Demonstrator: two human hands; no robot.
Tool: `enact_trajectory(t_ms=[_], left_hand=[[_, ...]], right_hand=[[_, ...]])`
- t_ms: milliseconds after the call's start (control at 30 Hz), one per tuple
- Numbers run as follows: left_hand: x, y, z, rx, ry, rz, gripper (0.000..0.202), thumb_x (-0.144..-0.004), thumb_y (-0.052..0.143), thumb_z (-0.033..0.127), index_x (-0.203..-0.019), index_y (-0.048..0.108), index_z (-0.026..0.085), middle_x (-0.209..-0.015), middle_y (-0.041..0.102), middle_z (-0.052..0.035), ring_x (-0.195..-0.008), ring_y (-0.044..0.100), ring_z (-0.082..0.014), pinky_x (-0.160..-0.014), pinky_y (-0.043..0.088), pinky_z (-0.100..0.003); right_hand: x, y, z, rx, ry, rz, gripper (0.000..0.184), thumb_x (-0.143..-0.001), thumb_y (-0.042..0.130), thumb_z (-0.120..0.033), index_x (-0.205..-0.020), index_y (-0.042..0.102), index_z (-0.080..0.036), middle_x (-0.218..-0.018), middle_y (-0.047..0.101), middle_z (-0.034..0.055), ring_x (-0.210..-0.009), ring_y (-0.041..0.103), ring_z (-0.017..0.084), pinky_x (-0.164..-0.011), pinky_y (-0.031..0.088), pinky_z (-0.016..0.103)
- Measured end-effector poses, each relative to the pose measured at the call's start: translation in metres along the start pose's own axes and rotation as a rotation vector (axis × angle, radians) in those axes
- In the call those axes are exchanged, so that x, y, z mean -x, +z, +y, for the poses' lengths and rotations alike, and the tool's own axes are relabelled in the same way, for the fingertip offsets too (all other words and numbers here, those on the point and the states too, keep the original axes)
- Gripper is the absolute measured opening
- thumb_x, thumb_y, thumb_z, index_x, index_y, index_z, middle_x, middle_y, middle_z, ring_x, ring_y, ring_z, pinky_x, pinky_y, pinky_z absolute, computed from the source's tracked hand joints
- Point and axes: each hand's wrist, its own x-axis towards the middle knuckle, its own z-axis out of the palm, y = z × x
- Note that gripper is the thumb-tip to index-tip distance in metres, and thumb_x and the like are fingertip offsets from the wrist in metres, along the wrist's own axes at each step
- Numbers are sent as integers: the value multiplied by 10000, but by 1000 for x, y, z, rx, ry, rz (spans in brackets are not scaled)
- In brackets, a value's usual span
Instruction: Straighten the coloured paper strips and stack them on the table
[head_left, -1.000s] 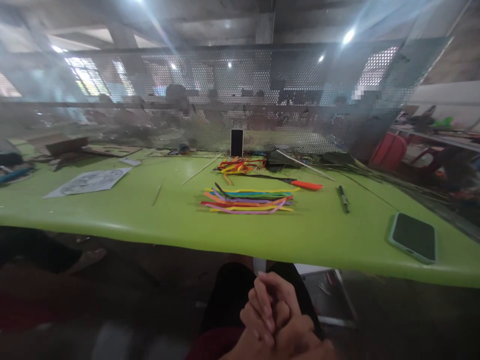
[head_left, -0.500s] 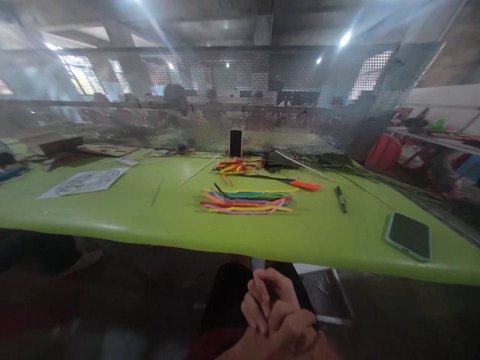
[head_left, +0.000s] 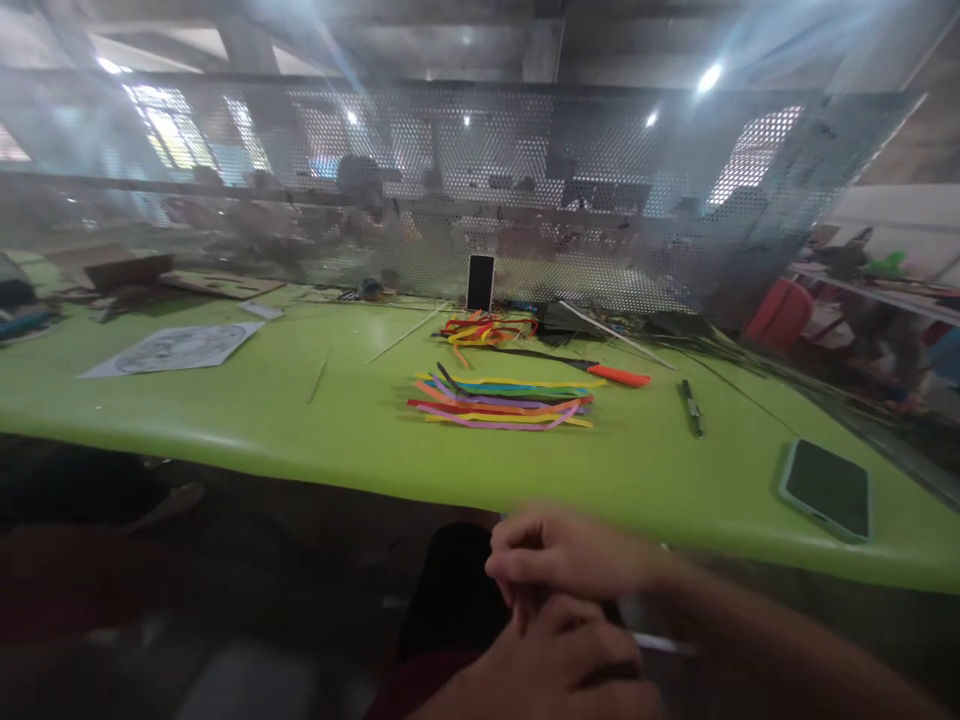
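My right hand [head_left: 555, 550] is in front of the table's near edge, its forearm coming in from the right. Its fingers are curled, and no object shows in them. Just below it, my left hand [head_left: 562, 655] is closed too, its fingers folded and partly hidden. The two hands touch above my lap. Beyond them on the green table [head_left: 360, 460] lies a loose row of coloured strips [head_left: 502, 403] in yellow, blue, green, purple, orange, red and pink. Neither hand touches the strips.
Behind the strips are a tangled strip pile [head_left: 480, 330], an orange-handled knife [head_left: 619, 375] and an upright dark-screened device [head_left: 480, 283]. A pen [head_left: 691, 408] and phone [head_left: 827, 490] lie right; a printed sheet [head_left: 176, 350] and thin stick [head_left: 319, 376] left. A perforated screen [head_left: 420, 235] stands behind.
My right hand has risen above my left, and its forearm now shows at the right. The fingers have shifted against each other. The view has moved slightly; the table things lie as before.
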Motion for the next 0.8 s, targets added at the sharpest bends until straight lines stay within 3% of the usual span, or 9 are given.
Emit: enact_trajectory(t_ms=[33,100,200,267,367,500,600,700,800], left_hand=[[-7,-3,-13,-16,37,29,206,-925,604,249,-1128,644,251,-1025,712,-56,-933,645,-220,-916,529,-411],[-17,-12,-34,-47,-19,169,250,-895,545,128,-1115,631,212,-1001,687,-84,-909,637,-193,-904,527,-397],[-19,-29,-57,-86,-138,347,279,-885,478,45,-1073,626,188,-930,664,-87,-849,629,-172,-803,541,-329],[-17,-38,-68,-51,-237,407,243,-904,468,51,-1044,622,178,-900,663,-86,-823,637,-164,-750,539,-283],[-15,-47,-76,-78,-328,395,230,-920,475,74,-1044,629,193,-900,687,-77,-841,664,-167,-763,543,-273],[-17,-54,-83,-240,-342,360,240,-925,482,86,-1059,633,215,-933,718,-67,-848,685,-168,-762,540,-265],[-18,-53,-89,-264,-382,379,226,-915,485,74,-1035,626,203,-858,698,-54,-739,662,-142,-684,523,-228],[-18,-47,-91,-304,-404,464,238,-892,483,30,-993,618,198,-771,664,-29,-637,622,-118,-623,493,-213],[-20,-40,-89,-373,-463,533,233,-886,494,32,-969,622,209,-791,679,-28,-671,650,-129,-669,507,-235]], right_hand=[[-4,-20,-13,154,3,-28,268,-912,585,-343,-709,631,-174,-596,613,-28,-528,555,96,-521,425,199],[-16,-65,-38,423,-50,16,240,-935,551,-328,-808,682,-172,-619,641,-24,-581,588,110,-576,437,213],[-48,-140,-62,801,-28,260,260,-945,538,-295,-776,672,-149,-636,650,-2,-586,578,113,-612,421,230],[-78,-186,-66,1034,72,383,237,-943,538,-241,-792,684,-129,-652,662,27,-595,587,119,-646,426,242],[-128,-236,-50,1145,347,389,226,-950,545,-257,-936,718,-112,-799,726,89,-665,653,148,-690,457,254],[-181,-260,-15,1192,459,397,305,-884,656,-371,-929,735,-80,-951,741,190,-888,697,276,-770,491,316],[-199,-266,-2,1168,456,410,301,-839,694,-353,-900,738,-61,-1026,732,233,-992,681,324,-795,503,325],[-203,-278,-10,1031,407,407,208,-821,678,-265,-800,727,-63,-853,742,198,-855,701,275,-714,507,285],[-202,-296,-31,788,316,452,213,-861,593,-215,-716,680,-85,-658,686,103,-628,658,161,-597,472,226]])
